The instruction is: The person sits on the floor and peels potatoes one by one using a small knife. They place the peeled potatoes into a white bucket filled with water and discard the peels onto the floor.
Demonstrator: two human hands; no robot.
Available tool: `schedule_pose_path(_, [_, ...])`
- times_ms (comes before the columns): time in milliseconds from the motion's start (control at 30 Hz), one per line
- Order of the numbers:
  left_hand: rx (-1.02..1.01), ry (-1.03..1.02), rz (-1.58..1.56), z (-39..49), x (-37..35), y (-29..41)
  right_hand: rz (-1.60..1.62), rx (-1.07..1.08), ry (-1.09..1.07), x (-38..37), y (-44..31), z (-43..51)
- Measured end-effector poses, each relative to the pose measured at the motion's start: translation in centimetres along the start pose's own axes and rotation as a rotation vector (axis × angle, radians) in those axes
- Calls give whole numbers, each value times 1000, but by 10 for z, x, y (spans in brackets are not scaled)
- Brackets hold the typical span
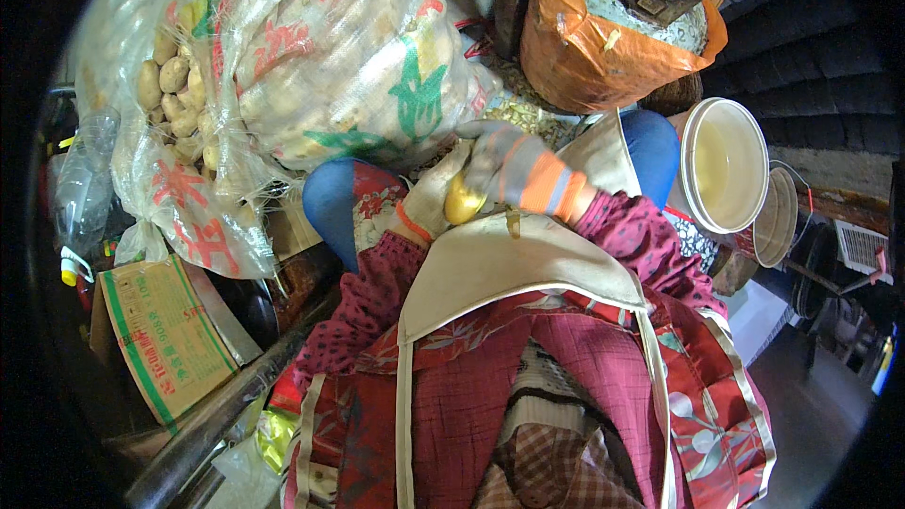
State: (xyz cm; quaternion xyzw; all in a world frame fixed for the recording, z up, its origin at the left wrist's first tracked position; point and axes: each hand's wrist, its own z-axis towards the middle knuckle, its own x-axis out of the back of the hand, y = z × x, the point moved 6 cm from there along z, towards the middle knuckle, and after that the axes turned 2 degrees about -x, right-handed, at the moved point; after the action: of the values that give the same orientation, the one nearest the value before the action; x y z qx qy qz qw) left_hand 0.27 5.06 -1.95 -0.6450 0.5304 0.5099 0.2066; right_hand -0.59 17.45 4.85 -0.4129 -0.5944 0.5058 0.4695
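Note:
In my left hand [433,192], covered by a pale glove with an orange cuff, is a peeled yellow potato [464,201]. It is held above my lap, over a cream and red apron [520,265]. My right hand [520,166], in a grey and orange knit glove, curls over the potato's upper end and is blurred. Whether a tool sits in those fingers is hidden. Beyond my hands, pale peelings [522,115] lie scattered on the ground between my knees.
A large woven sack [353,71] stands ahead, beside an open plastic bag of unpeeled potatoes [173,88]. To the right are a white bucket [763,155] with yellowish liquid and an orange-wrapped container [565,49]. At left sit a cardboard box [166,339] and a clear plastic bottle [86,177].

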Motion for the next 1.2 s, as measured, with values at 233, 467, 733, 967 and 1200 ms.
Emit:
schedule_pose_path(233, [-62,-49,103,2,-6,14,191,-247,210,43,16,-4])
schedule_pose_path(467, [-129,-56,285,-3,-23,17,-358,-93,227,37,22,-1])
schedule_pose_path(733, [-80,150,181,13,10,15,386,16,162,10,18,-9])
schedule_pose_path(967, [-85,-166,48,20,27,7,-653,-148,254,43,4,2])
schedule_pose_path(1200, [-95,228,292,12,42,5,-376,286,81,-1,-5,-1])
